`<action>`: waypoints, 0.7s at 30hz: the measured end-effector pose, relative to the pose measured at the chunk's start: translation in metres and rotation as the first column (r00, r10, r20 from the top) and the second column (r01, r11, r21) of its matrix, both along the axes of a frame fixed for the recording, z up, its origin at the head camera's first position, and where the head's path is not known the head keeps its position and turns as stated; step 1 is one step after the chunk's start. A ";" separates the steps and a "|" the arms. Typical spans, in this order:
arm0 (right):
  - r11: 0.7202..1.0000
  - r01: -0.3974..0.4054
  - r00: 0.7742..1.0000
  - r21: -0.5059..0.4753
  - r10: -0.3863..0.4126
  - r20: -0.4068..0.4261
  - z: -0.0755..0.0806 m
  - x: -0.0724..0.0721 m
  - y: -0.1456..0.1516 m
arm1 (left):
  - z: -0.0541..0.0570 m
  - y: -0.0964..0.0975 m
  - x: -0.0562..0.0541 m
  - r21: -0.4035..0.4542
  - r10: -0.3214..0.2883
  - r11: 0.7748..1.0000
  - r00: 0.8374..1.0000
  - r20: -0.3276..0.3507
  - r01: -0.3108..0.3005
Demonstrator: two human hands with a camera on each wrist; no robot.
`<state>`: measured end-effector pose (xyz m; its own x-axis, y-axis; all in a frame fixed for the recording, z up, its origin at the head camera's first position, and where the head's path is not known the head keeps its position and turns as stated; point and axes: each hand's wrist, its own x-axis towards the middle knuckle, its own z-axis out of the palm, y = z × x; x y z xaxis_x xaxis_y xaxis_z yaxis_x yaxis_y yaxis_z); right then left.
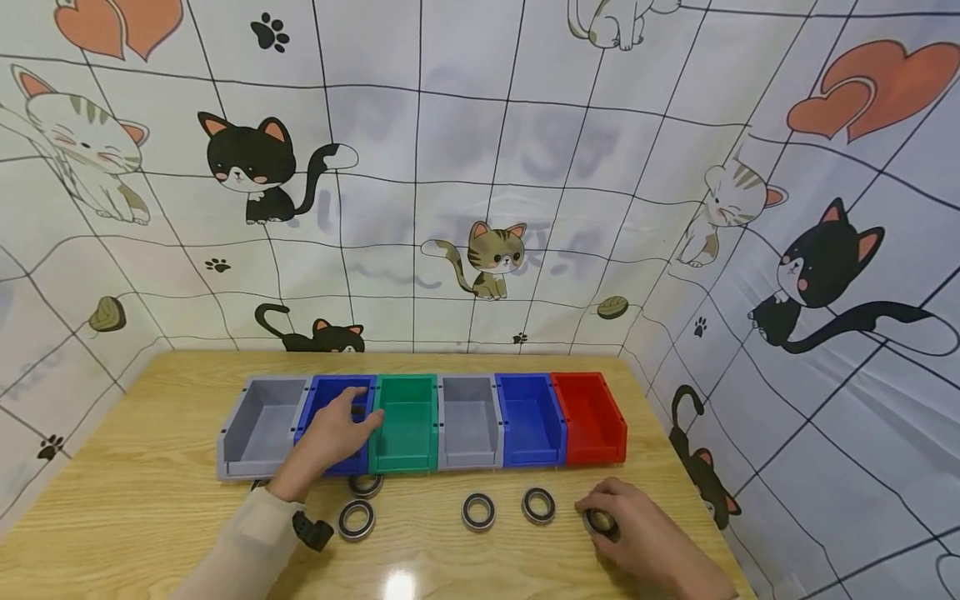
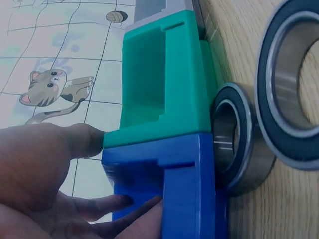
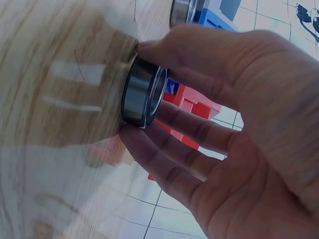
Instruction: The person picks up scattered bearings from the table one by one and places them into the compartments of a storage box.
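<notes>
My left hand (image 1: 335, 429) reaches over the left blue bin (image 1: 318, 392). In the left wrist view its fingers (image 2: 102, 204) dip loosely spread into that bin, and the thumb lies by the wall shared with the green bin (image 2: 199, 99). Part of the bin's inside is hidden behind the hand. At the right, my right hand (image 1: 633, 529) grips a ball bearing (image 3: 139, 92) by its outer rim, thumb on one side and fingers on the other. This bearing, a steel ring with a dark seal, sits right at the wooden table (image 3: 50, 119).
Left of centre, a bearing (image 1: 356, 520) lies before another bearing (image 1: 365, 486) at the bins' front edge. Two more, a bearing (image 1: 477, 512) and a bearing (image 1: 538, 506), lie nearer the right hand. The bin row ends with a red bin (image 1: 596, 454); a patterned curtain (image 1: 465, 150) hangs behind.
</notes>
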<state>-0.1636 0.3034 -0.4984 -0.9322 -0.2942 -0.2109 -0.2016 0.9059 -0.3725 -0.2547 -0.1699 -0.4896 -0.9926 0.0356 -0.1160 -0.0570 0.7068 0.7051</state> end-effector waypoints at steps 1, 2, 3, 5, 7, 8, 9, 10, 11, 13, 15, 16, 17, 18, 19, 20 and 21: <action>1.000 -0.002 1.000 -0.010 0.002 0.000 0.000 0.000 0.001 | 0.000 -0.001 -0.001 0.011 0.001 1.000 1.000 0.005 -0.001; 1.000 -0.004 1.000 -0.017 0.004 -0.001 0.000 -0.001 0.001 | -0.001 -0.002 -0.001 0.028 0.005 1.000 1.000 0.013 -0.005; 1.000 -0.008 1.000 -0.020 0.008 -0.004 0.000 -0.001 0.002 | -0.002 -0.002 -0.002 0.051 0.005 0.999 1.000 0.023 -0.007; 1.000 -0.007 1.000 -0.030 0.007 -0.008 -0.001 -0.002 0.003 | -0.003 -0.004 -0.003 0.105 0.003 0.994 0.999 0.042 -0.007; 0.999 -0.010 1.000 -0.034 0.009 -0.016 -0.002 -0.002 0.004 | -0.004 -0.006 -0.003 0.162 0.005 0.987 0.998 0.066 -0.015; 0.999 -0.015 1.000 -0.032 0.014 -0.022 -0.002 -0.003 0.004 | -0.005 -0.007 -0.004 0.188 0.006 0.982 0.997 0.076 -0.020; 0.999 -0.024 0.999 -0.032 0.023 -0.033 -0.003 -0.003 0.004 | -0.005 -0.008 -0.005 0.210 0.002 0.978 0.997 0.083 -0.020; 0.999 -0.036 0.999 -0.032 0.034 -0.043 -0.003 -0.003 0.005 | -0.006 -0.009 -0.005 0.227 0.002 0.974 0.996 0.090 -0.022; 0.998 -0.046 0.998 -0.031 0.044 -0.054 -0.003 -0.003 0.005 | -0.006 -0.009 -0.006 0.243 -0.001 0.970 0.995 0.095 -0.022; 0.998 -0.064 0.995 -0.026 0.062 -0.077 -0.004 -0.003 0.006 | -0.006 -0.010 -0.006 0.270 -0.003 0.963 0.994 0.105 -0.026; 0.997 -0.079 0.992 -0.023 0.077 -0.096 -0.004 -0.003 0.006 | -0.006 -0.011 -0.006 0.285 -0.008 0.958 0.994 0.111 -0.024; 0.996 -0.083 0.992 -0.021 0.081 -0.101 -0.004 -0.004 0.006 | -0.006 -0.011 -0.005 0.290 -0.008 0.957 0.993 0.114 -0.026; 0.996 -0.083 0.992 -0.021 0.081 -0.101 -0.004 -0.004 0.007 | -0.006 -0.011 -0.005 0.294 -0.008 0.956 0.993 0.117 -0.027; 0.996 -0.086 0.991 -0.019 0.083 -0.102 -0.004 -0.004 0.007 | -0.006 -0.011 -0.005 0.295 -0.008 0.955 0.993 0.119 -0.028; 0.996 -0.085 0.992 -0.017 0.083 -0.100 -0.004 -0.005 0.007 | -0.006 -0.011 -0.005 0.296 -0.009 0.955 0.993 0.120 -0.027; 0.996 -0.085 0.992 -0.016 0.083 -0.098 -0.004 -0.005 0.007 | -0.006 -0.011 -0.006 0.298 -0.012 0.954 0.993 0.121 -0.025; 0.996 -0.088 0.991 -0.015 0.086 -0.100 -0.004 -0.006 0.008 | -0.006 -0.011 -0.006 0.300 -0.011 0.954 0.993 0.122 -0.026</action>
<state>-0.1695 0.3112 -0.5026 -0.9190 -0.3779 -0.1124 -0.3159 0.8763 -0.3638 -0.2608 -0.1813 -0.4955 -0.9723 0.0796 -0.2197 -0.1592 0.4627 0.8721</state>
